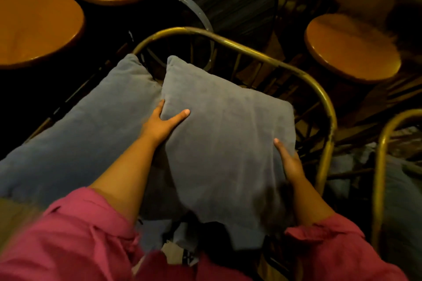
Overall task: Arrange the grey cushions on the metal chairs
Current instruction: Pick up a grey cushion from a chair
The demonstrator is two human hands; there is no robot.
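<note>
Head view: grey cushion mid-frame, over brass metal chair, gripped at edges by left hand and right hand. Second cushion already lying frame left. Placement unfinished; neighbouring chair at right edge apparently pending.

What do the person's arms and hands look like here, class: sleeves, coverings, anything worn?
Both arms wear loose pink sleeves pushed up, leaving the forearms bare. The left hand and right hand are bare: no gloves, and no rings, watch or bracelets visible on the fingers or wrists.
</note>
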